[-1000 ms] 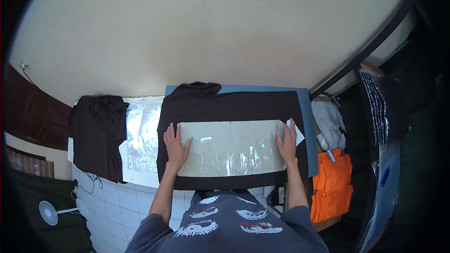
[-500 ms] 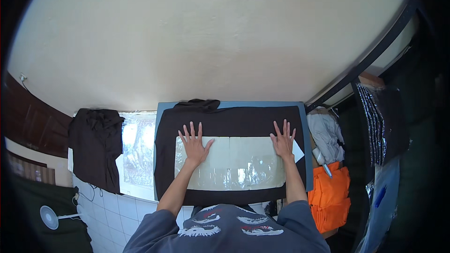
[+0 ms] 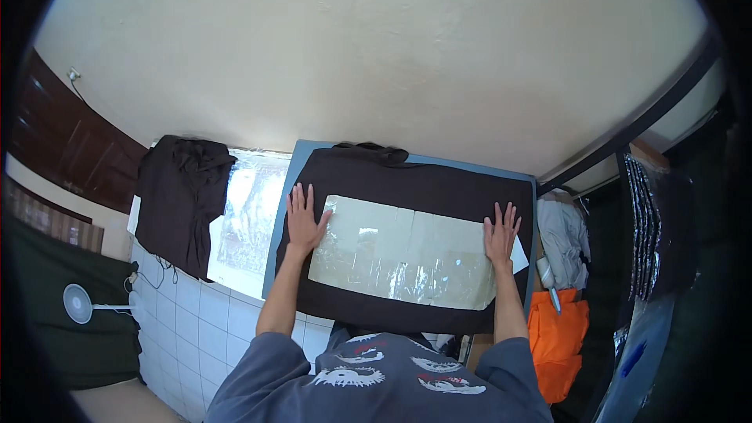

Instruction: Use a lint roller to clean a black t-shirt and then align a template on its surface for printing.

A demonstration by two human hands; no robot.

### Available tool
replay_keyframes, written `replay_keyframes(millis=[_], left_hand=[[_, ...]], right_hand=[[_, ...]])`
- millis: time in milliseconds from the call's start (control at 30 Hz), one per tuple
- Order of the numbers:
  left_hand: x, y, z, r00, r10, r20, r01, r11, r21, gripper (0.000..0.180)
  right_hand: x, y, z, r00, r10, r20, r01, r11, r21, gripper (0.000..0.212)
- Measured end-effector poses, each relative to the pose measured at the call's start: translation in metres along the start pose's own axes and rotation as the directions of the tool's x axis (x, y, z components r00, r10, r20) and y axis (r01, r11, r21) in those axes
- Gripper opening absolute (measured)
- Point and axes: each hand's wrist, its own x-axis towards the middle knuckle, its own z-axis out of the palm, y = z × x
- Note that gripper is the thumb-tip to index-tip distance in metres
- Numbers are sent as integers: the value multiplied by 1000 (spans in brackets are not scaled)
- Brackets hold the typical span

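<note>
A dark brown garment (image 3: 439,180) lies spread over a blue-grey tabletop (image 3: 313,143), a bunched part of it at the far edge. On top of the garment rests a pale rectangular board (image 3: 376,243), its surface glossy like clear tape or film. My left hand (image 3: 304,221) lies flat on the cloth at the board's left end, fingers stretched out, thumb near the board's corner. At the other end my right hand (image 3: 501,236) is spread flat, partly over the board's edge. A white piece (image 3: 519,256) shows beside the right hand.
Left of the tabletop, another dark garment (image 3: 180,204) lies beside a surface with shiny clear plastic (image 3: 251,204). Grey cloth (image 3: 562,239) and folded orange cloth (image 3: 556,337) are at the right. Silvery-edged packets (image 3: 642,219) stand farther right. A white fan (image 3: 78,303) is lower left.
The view has tilted. My left hand has moved left, off the board's far edge and onto the cloth beside it. My right hand stays at the board's right end.
</note>
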Motion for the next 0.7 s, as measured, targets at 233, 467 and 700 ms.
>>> replay_keyframes(millis=[233,467,700], left_hand=[[-41,18,-13,955,8,-297,-34,996,-82,45],[-119,44,-44,977,-195,-85,178,969,-173,40],[-109,21,-46,954,-271,129,300,888,-350,35]], right_hand=[[-67,-32,-27,915,277,-293,-240,958,157,41],[-164,-55,-38,706,690,-161,-613,709,348,45],[-166,0,-22,647,753,-118,-663,632,401,47]])
